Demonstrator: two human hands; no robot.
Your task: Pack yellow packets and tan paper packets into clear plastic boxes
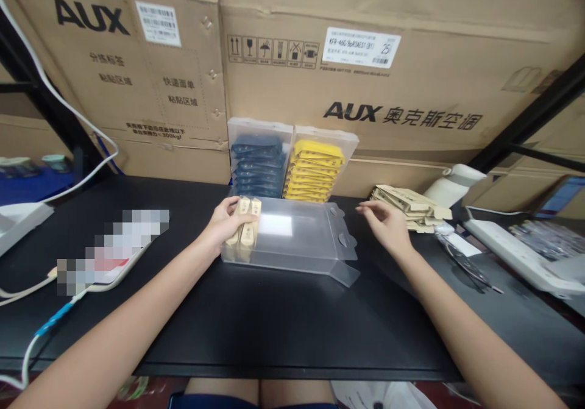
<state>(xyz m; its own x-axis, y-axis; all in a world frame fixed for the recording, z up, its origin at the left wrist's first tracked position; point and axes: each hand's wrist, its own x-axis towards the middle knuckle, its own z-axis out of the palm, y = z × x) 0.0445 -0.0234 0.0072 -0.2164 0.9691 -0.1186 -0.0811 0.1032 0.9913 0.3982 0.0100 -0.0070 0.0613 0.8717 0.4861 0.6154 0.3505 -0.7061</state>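
A clear plastic box [306, 238] lies on the black table in front of me, its flaps folded out at the right end. Tan paper packets [247, 229] stand side by side at its left end. My left hand [225, 221] grips that end, the thumb across the packets and the other fingers mostly hidden behind. To the right of the box, my right hand [386, 223] hovers with bent fingers, thumb and forefinger slightly apart, nothing visible between them. Just beyond it sits a loose stack of tan packets [411, 205].
Behind stand two clear boxes, one of blue packets [258, 165], one of yellow packets [315, 168], against large cardboard cartons [283, 98]. A white bottle-like object [452, 183], eyeglasses [464, 266] and a white power strip [516, 250] lie right; a cabled, blurred-out item [119, 250] lies left.
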